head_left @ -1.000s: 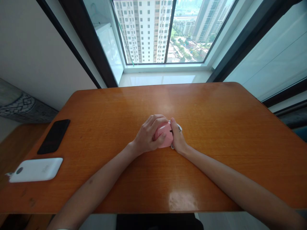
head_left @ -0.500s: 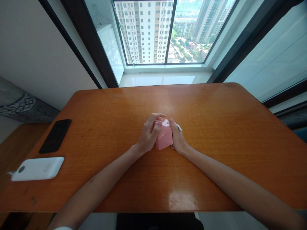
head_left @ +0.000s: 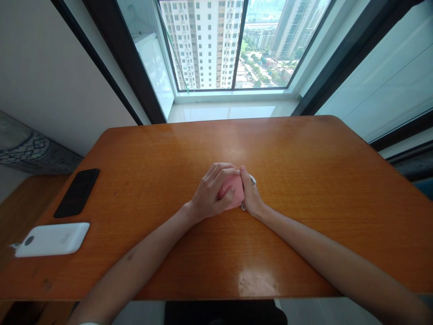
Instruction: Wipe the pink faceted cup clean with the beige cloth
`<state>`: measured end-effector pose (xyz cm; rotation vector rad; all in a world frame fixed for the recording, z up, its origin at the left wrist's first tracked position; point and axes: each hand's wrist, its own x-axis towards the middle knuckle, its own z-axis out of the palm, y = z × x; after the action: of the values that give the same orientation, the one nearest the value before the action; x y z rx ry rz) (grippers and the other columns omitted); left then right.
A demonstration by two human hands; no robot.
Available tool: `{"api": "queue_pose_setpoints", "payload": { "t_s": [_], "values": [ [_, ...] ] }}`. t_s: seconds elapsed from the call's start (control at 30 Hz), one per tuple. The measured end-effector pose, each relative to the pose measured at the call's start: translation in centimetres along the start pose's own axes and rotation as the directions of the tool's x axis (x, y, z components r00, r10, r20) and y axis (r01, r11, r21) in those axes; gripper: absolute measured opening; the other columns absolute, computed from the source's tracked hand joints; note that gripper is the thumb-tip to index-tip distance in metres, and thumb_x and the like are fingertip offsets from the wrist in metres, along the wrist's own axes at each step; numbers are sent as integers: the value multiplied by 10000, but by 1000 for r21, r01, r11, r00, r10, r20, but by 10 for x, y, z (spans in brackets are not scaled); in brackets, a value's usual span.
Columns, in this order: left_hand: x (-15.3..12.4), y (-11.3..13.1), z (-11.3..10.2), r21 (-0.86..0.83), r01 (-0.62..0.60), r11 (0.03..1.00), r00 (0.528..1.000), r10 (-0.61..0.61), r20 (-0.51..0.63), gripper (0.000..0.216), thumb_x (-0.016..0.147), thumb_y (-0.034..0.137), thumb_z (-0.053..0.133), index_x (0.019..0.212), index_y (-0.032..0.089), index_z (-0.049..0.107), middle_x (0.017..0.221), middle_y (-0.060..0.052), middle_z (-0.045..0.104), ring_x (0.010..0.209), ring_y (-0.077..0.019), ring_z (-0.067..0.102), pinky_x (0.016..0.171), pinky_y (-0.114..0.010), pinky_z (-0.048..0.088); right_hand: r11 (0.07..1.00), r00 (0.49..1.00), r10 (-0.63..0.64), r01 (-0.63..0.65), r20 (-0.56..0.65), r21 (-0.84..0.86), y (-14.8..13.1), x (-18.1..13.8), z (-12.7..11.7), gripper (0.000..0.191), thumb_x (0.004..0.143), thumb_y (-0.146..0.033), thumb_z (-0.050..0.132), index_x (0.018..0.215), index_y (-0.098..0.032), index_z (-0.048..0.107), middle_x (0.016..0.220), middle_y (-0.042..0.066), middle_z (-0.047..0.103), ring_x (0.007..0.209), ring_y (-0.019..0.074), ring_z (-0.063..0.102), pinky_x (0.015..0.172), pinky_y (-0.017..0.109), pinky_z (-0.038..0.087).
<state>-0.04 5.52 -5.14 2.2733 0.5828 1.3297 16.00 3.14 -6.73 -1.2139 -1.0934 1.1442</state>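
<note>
Both hands met at the middle of the wooden table [head_left: 304,180]; a small pink object [head_left: 236,192] sat between them, resting on or just above the surface. Left hand [head_left: 211,192] was curled over the object's top and near side, fingers wrapped around it, thumb across the front; a firm enclosing grip. Right hand [head_left: 250,194] pressed against the object's right side, fingers closed; a small white piece [head_left: 252,180] showed just beyond its fingertips, but whether it belonged to the pink object or was a separate part could not be told.

Judged step: a two-handed squeeze or closing action on the pink object, left hand bracing, right hand working the side. Next move would likely call for steady counter-pressure from the left while the right adjusts the white piece; the contact itself was hidden by the fingers.

Well apart, at the table's left end: a black phone [head_left: 77,192] lying flat; a white power bank [head_left: 52,239] nearer the front edge. Window [head_left: 223,45] beyond the table, tower blocks outside.
</note>
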Motion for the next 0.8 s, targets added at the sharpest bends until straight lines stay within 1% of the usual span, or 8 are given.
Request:
{"api": "queue_pose_setpoints", "payload": {
  "t_s": [0.13, 0.27, 0.33, 0.4, 0.53, 0.63, 0.7, 0.8],
  "values": [
    [7, 8, -2, -179, 231, 956, 972, -233, 11, 241, 1081, 354, 520, 1226, 206, 645, 1200, -97, 687, 1131, -250, 646, 1046, -414, 512, 1000, 999, -18, 19, 35, -20, 3, -2, -2, 671, 987, -790, 481, 626, -226, 526, 550, -23, 493, 526, 128, 436, 499, 271, 351],
    [12, 7, 0, -352, 524, 776, 843, -532, 81, 287, 1098, 411, 483, 1117, 202, 677, 1063, -41, 708, 961, -196, 650, 892, -320, 509, 998, 998, -39, 42, 54, -43, 4, -4, -2, 685, 977, -798, 500, 604, -224, 507, 533, -31, 469, 492, 111, 398, 476, 265, 316],
    [13, 5, 0, -390, 593, 705, 790, -604, 110, 322, 1094, 442, 473, 1085, 200, 685, 1008, -29, 706, 889, -185, 633, 815, -301, 500, 998, 997, -33, 36, 70, -47, 3, -4, -2, 692, 975, -810, 491, 603, -226, 496, 524, -37, 451, 479, 105, 373, 471, 265, 305],
    [13, 4, 0, -380, 603, 701, 783, -612, 113, 331, 1090, 459, 482, 1093, 201, 690, 1016, -32, 717, 893, -188, 639, 816, -301, 505, 999, 996, -22, 26, 83, -47, 2, -4, -2, 697, 976, -820, 474, 607, -229, 493, 526, -39, 449, 478, 106, 373, 476, 267, 316],
    [7, 3, -3, -280, 449, 848, 883, -470, -6, 331, 1113, 442, 462, 1196, 209, 682, 1181, -76, 730, 1064, -222, 684, 972, -359, 527, 998, 997, -25, 30, 78, -60, 0, -3, -2, 671, 978, -810, 480, 636, -233, 497, 556, -38, 466, 513, 116, 392, 507, 269, 352],
    [0, -2, -4, -127, 114, 985, 990, -123, -64, 349, 1088, 440, 501, 1298, 203, 647, 1303, -137, 692, 1224, -287, 663, 1087, -462, 521, 997, 999, -21, 24, 41, -68, -1, -2, -1, 645, 977, -794, 496, 654, -236, 495, 577, -39, 459, 542, 124, 396, 516, 271, 348],
    [-4, -7, -4, -4, -99, 995, 995, 99, -13, 413, 1040, 430, 574, 1377, 193, 605, 1359, -174, 664, 1297, -334, 632, 1132, -531, 509, 998, 1000, -20, 20, 11, -65, -2, 0, 0, 632, 972, -790, 503, 669, -236, 509, 588, -39, 450, 557, 129, 394, 522, 274, 347],
    [-6, -11, -4, 92, -176, 980, 984, 173, 40, 458, 1016, 362, 594, 1443, 201, 554, 1385, -183, 646, 1314, -339, 615, 1132, -550, 523, 998, 1000, -12, 12, -7, -55, -3, 1, 1, 632, 964, -793, 507, 668, -235, 517, 596, -34, 449, 567, 132, 395, 523, 276, 345]
  ]
}}
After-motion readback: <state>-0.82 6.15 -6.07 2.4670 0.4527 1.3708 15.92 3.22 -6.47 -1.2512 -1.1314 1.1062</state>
